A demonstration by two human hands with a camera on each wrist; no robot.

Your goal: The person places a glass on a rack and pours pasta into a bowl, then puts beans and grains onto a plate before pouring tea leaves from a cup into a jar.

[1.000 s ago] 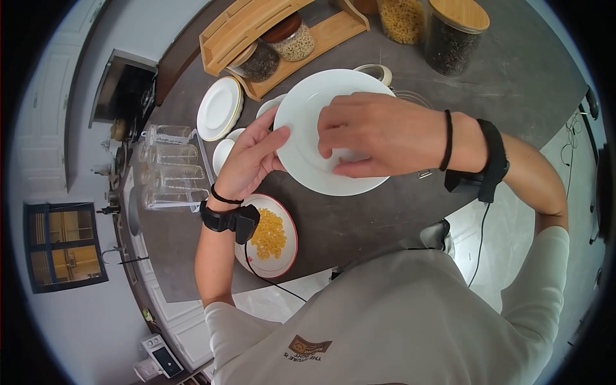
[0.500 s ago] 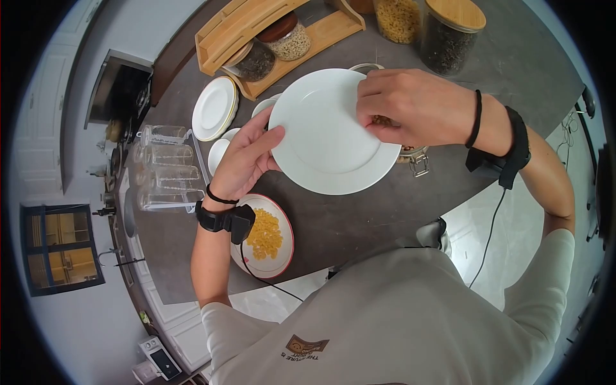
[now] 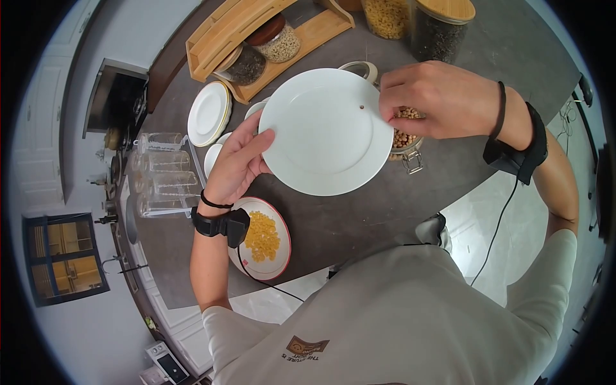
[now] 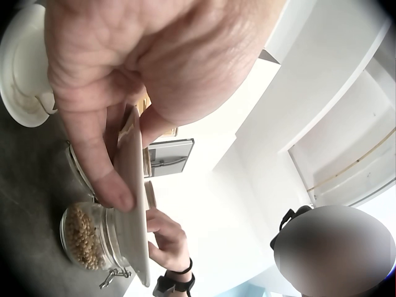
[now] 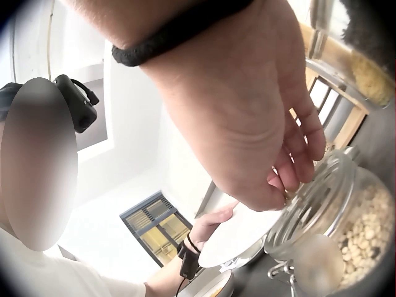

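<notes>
My left hand (image 3: 234,160) grips the near-left rim of a white plate (image 3: 321,151), thumb on top and fingers beneath, holding it raised above the counter. A single small brown bean (image 3: 362,107) lies on the plate toward its right side. Just past the plate's right rim, my right hand (image 3: 433,99) hovers over the mouth of a glass clip-top jar (image 5: 328,216) of brownish beans (image 3: 404,136). Its fingers are bent, with the fingertips close to the thumb at the jar's mouth; I cannot tell whether they pinch a bean. The jar's lid (image 3: 361,69) is swung back.
A red-rimmed dish (image 3: 282,263) of yellow bits stands at the near left. Stacked plates (image 3: 208,115), white cups (image 3: 215,156) and glass mugs (image 3: 168,173) line the left. Behind are a wooden rack (image 3: 314,38) with jars and two tall jars, one dark-filled (image 3: 439,38).
My right hand has moved right, from over the plate's middle to the jar. The bean now shows on the plate where the hand covered it. My left hand keeps its grip.
</notes>
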